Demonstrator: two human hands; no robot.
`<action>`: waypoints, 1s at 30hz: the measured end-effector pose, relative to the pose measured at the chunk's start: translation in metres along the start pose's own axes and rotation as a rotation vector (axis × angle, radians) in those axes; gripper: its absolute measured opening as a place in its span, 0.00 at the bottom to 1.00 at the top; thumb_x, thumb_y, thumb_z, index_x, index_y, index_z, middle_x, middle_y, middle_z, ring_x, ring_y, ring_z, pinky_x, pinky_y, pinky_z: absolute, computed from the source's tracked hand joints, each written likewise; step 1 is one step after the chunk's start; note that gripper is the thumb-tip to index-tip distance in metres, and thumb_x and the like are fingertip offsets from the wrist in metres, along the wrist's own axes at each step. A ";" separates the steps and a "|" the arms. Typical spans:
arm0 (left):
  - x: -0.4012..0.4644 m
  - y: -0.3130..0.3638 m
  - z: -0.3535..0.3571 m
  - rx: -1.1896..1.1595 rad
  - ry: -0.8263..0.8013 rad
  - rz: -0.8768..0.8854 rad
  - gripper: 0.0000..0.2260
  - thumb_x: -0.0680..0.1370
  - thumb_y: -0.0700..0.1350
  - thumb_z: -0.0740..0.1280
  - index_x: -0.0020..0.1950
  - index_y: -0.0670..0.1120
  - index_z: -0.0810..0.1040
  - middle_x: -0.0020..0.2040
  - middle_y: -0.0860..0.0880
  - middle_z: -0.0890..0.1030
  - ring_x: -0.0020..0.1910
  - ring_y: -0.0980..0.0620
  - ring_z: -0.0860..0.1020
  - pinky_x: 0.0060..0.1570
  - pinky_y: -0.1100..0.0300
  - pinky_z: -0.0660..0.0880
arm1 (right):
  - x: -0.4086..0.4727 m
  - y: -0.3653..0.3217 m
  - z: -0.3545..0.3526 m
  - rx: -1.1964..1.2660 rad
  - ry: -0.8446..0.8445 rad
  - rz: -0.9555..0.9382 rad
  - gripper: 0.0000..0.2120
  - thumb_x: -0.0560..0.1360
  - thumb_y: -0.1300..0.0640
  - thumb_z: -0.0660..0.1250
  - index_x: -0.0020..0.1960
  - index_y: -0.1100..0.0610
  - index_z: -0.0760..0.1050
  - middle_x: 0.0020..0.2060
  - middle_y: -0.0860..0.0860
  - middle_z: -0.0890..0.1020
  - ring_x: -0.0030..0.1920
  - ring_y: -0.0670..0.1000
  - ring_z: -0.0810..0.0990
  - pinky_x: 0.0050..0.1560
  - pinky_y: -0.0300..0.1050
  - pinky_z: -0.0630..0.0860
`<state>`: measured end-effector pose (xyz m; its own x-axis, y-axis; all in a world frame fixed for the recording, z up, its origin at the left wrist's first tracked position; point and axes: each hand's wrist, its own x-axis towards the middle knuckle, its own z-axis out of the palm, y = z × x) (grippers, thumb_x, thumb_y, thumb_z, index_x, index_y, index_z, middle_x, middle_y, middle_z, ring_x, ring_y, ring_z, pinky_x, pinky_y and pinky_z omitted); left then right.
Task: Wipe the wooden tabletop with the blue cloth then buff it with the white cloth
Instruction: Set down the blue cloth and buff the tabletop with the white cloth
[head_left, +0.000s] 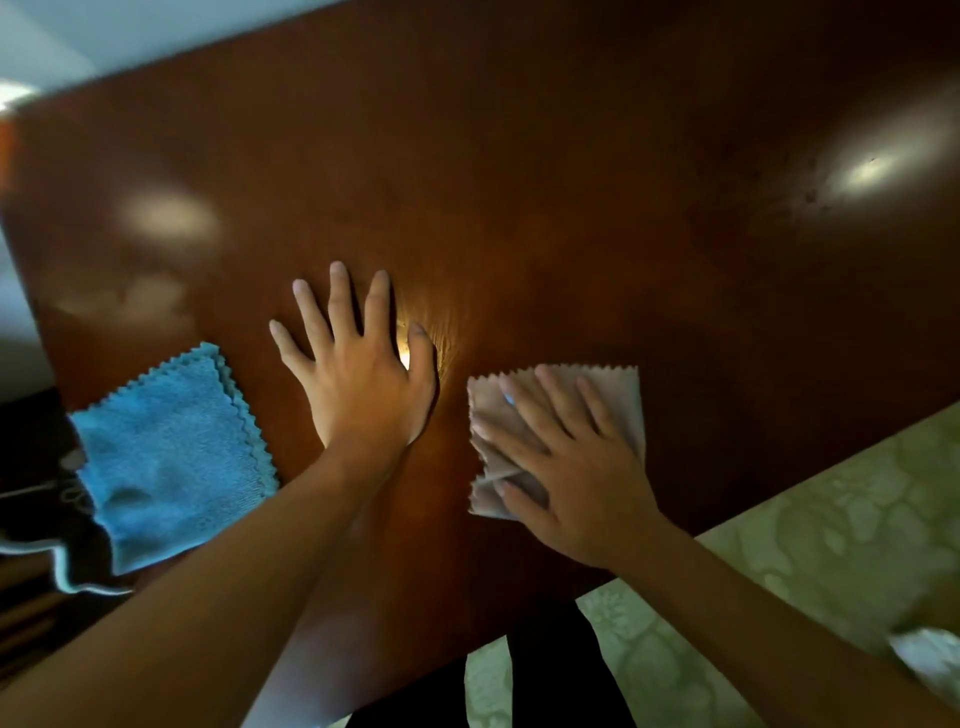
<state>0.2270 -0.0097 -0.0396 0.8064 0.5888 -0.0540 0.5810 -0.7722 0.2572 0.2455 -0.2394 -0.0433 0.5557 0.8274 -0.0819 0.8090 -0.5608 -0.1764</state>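
**Two cloths, two hands, one table**

I count two cloths and both of my hands on the wooden table (519, 156). My right hand (576, 467) lies flat on the white cloth (618, 395), fingers (524, 410) spread wide and pressing down on it rather than gripping; the cloth is rumpled under my palm, with its zigzag edge showing past my fingertips. My left hand (363, 379) rests palm-down on the bare wood between the two cloths, fingers fanned open and holding nothing.

The blue cloth (171, 447) lies folded to the left of my left hand, apart from it. It sits at the table's left edge, and its near corner hangs over that edge.

The near edge of the table runs slanting just beneath my right wrist, with pale patterned floor (831, 545) beyond it. The white cloth is near that edge but fully on the wood. Ahead of both hands the tabletop stretches open and glossy, with a few soft patches of reflected light, right up to the far edge.
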 end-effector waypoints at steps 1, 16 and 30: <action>0.000 0.000 0.000 0.001 -0.001 0.002 0.27 0.82 0.58 0.53 0.80 0.52 0.61 0.82 0.44 0.56 0.81 0.38 0.47 0.75 0.31 0.44 | -0.007 0.005 0.000 0.003 -0.003 -0.029 0.28 0.83 0.36 0.50 0.81 0.42 0.58 0.82 0.52 0.59 0.83 0.57 0.52 0.80 0.64 0.51; 0.001 -0.002 0.004 0.057 -0.007 -0.002 0.27 0.82 0.60 0.50 0.80 0.54 0.60 0.82 0.46 0.57 0.81 0.38 0.47 0.75 0.32 0.45 | 0.116 0.055 -0.024 -0.067 0.019 0.017 0.29 0.83 0.37 0.49 0.81 0.44 0.58 0.81 0.55 0.62 0.82 0.62 0.55 0.79 0.65 0.53; 0.000 0.003 -0.002 0.057 -0.019 -0.012 0.27 0.82 0.61 0.50 0.80 0.54 0.61 0.82 0.46 0.58 0.81 0.39 0.48 0.76 0.33 0.44 | 0.151 0.118 -0.035 -0.085 0.020 -0.193 0.29 0.83 0.35 0.48 0.81 0.44 0.59 0.81 0.55 0.62 0.82 0.60 0.57 0.79 0.64 0.56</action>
<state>0.2286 -0.0112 -0.0368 0.8010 0.5939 -0.0749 0.5955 -0.7779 0.2008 0.4312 -0.1816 -0.0425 0.3919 0.9193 -0.0349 0.9135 -0.3934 -0.1037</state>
